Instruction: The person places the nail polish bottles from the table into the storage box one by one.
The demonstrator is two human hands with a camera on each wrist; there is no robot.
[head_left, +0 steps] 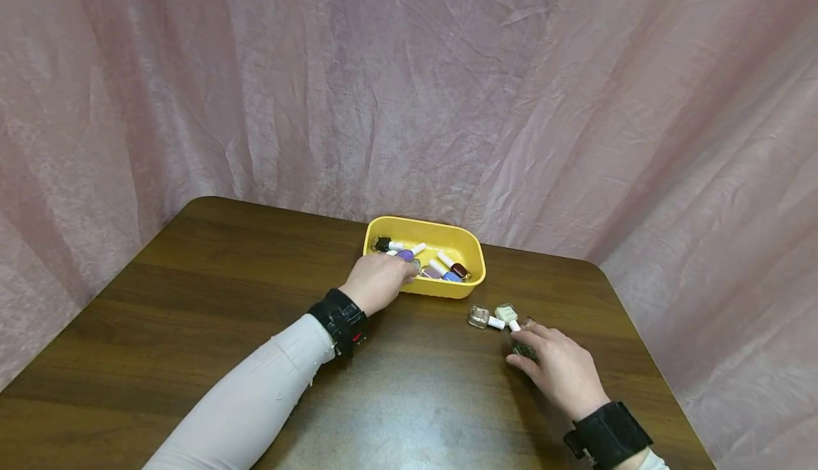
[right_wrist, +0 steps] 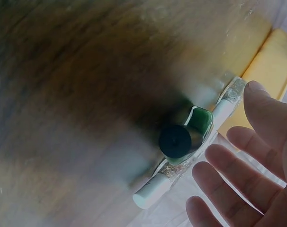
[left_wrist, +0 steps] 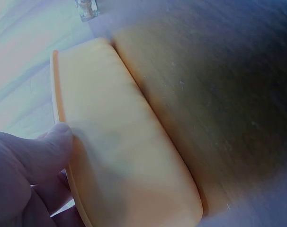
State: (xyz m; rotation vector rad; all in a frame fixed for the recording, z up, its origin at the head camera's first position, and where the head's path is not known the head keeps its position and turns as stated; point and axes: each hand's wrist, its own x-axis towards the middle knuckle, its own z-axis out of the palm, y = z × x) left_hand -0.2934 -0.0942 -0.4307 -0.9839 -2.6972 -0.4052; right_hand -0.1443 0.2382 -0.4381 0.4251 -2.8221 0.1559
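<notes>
A yellow plastic tray [head_left: 471, 289] at the table's back holds several nail polish bottles, among them a purple one [head_left: 405, 255] and a dark red one [head_left: 459, 270]. My left hand [head_left: 378, 280] grips its near rim; the left wrist view shows the thumb [left_wrist: 58, 142] at the rim outside and fingers behind the wall. To the right, my right hand [head_left: 562, 370] hovers with spread, relaxed fingers beside a small group of bottles. These include a green bottle with a black cap [right_wrist: 175, 141], a glittery one [head_left: 478, 316] and a pale one [head_left: 506, 313] with white caps.
The brown wooden table [head_left: 255, 278] has rounded back corners. A pink curtain [head_left: 409, 86] hangs close behind its back edge and along the sides. A black strap [head_left: 339, 317] circles my left wrist and another strap [head_left: 610, 434] my right wrist.
</notes>
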